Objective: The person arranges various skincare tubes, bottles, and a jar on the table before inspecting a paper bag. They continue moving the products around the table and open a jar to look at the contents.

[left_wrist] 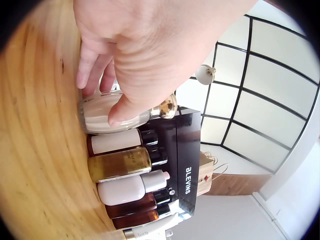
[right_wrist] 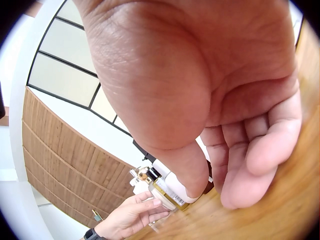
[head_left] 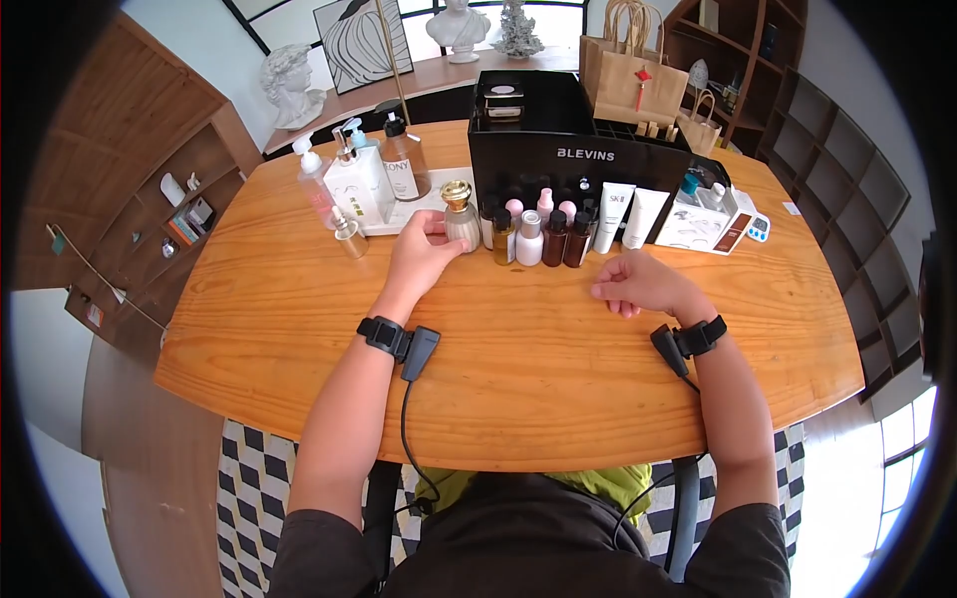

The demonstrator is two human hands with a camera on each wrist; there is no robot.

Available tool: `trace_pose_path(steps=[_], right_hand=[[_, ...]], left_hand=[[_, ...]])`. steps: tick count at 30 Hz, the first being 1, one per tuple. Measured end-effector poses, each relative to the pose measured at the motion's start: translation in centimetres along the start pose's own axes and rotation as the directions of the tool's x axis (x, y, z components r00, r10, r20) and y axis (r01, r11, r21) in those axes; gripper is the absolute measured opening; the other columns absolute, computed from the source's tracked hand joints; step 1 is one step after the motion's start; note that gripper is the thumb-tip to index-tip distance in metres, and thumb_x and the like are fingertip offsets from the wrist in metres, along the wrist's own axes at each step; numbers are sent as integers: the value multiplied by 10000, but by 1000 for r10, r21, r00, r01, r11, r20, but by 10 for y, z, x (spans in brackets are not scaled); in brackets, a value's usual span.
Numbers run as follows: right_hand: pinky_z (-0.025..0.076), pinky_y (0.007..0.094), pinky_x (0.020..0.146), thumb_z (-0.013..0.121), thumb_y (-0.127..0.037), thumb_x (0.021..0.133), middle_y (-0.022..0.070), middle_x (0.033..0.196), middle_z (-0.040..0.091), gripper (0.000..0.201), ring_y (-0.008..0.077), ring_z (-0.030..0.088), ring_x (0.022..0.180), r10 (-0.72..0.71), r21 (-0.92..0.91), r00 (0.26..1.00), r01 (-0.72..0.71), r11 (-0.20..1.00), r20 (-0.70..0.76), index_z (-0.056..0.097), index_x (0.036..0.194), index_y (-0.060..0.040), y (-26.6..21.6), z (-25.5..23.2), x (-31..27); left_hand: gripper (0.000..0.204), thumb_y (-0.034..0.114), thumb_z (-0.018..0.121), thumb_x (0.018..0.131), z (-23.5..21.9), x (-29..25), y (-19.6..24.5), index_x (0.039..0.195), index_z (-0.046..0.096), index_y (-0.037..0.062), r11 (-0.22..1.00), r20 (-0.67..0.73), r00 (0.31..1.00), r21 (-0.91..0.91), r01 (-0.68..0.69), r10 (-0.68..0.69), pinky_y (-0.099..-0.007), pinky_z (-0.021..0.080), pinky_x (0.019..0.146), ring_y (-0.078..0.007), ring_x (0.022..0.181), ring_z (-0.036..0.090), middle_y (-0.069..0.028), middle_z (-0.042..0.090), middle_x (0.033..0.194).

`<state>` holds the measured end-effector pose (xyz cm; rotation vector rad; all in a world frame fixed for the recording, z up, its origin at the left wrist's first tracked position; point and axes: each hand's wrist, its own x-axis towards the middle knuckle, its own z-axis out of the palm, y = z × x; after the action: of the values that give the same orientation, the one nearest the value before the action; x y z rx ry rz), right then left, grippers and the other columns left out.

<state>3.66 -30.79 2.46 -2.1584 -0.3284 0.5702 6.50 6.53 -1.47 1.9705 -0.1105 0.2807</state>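
My left hand (head_left: 419,257) (left_wrist: 155,52) grips a pearly glass bottle with a gold cap (head_left: 463,231) (left_wrist: 95,114), thumb on its near side and fingers around the far side. The bottle stands upright on the wooden table (head_left: 498,369), at the left end of a row of small bottles. Right of that row, my right hand (head_left: 646,282) (right_wrist: 200,85) hovers over or rests on the table, its fingers loosely curled around nothing. A white-bodied bottle (head_left: 528,242) (left_wrist: 120,192) and an amber one (head_left: 503,244) (left_wrist: 120,166) stand beside the gripped bottle.
Behind the row stands a black BLEVINS case (head_left: 638,154). Two white tubes (head_left: 613,219) lean near its right half. Pump bottles (head_left: 402,164) stand on a white tray at the left. A white box (head_left: 703,224) sits at the right, paper bags (head_left: 628,85) behind.
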Motion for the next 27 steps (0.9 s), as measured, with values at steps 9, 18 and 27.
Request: trace_pose_path(steps=[9, 18, 27], right_hand=[[494, 237, 538, 757, -241, 1022, 17, 715, 690, 236, 84, 621, 581, -20, -6, 1000, 21, 1000, 12, 735, 917, -30, -1, 1, 1], [517, 258, 549, 773, -233, 1005, 41, 729, 696, 248, 104, 638, 589, 6, 32, 1000, -6, 999, 4, 724, 908, -11, -1, 0, 1], [519, 259, 551, 776, -229, 1003, 46, 732, 696, 238, 105, 637, 593, -4, 28, 1000, 4, 1000, 1, 730, 930, -7, -5, 1, -2]], left_hand=[[590, 143, 905, 859, 0, 2, -6, 1330, 597, -34, 999, -25, 1000, 36, -17, 18, -345, 596, 913, -206, 1058, 716, -151, 721, 1217], [568, 143, 900, 848, 2, 4, -9, 1303, 606, -30, 999, -17, 999, -23, -36, 36, -346, 607, 873, -211, 1015, 736, -143, 739, 1170], [575, 120, 882, 877, 1, 0, -1, 1338, 586, -54, 1000, 10, 1000, -2, -12, 12, -343, 596, 923, -210, 1058, 721, -160, 721, 1216]])
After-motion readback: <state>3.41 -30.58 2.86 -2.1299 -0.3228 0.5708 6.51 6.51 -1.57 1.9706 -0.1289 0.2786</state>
